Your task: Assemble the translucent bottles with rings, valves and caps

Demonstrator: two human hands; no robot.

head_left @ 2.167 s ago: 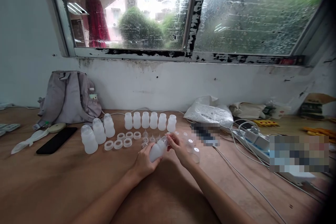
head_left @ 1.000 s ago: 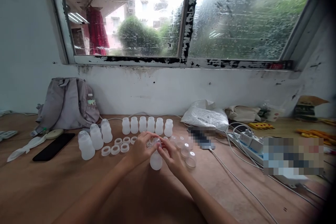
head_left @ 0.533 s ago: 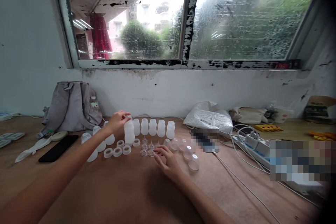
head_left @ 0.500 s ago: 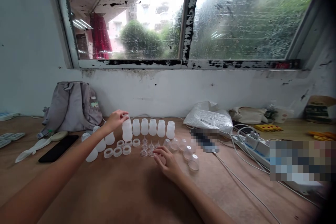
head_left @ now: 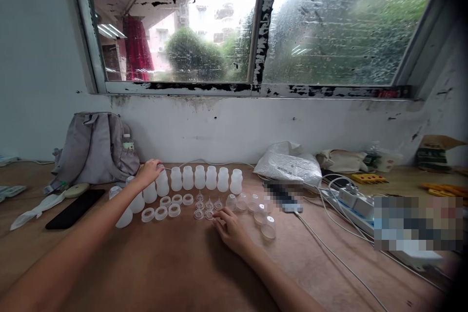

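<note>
My left hand [head_left: 148, 173] has its fingers closed on the neck of a frosted white baby bottle [head_left: 162, 185], which stands upright in a curved row of similar bottles [head_left: 200, 178]. The left forearm partly covers the bottles at the row's left end. In front of the row lie several white bottle collars [head_left: 161, 213]. Clear silicone nipples [head_left: 199, 214] sit to the right of these. My right hand [head_left: 230, 229] rests low over the table, fingers loosely bent and apart, their tips beside the nipples. Clear dome caps [head_left: 268, 228] lie just right of it.
A black phone [head_left: 75, 209] and a grey backpack [head_left: 98, 148] are on the left. At the right lie a silvery bubble bag [head_left: 288, 163], a phone on a charging cable [head_left: 283, 197] and a white power strip [head_left: 351, 212]. The wall and window close off the back.
My left hand has moved left with a bottle, revealing another bottle where it was. My right hand has stayed almost in place near the nipples.
</note>
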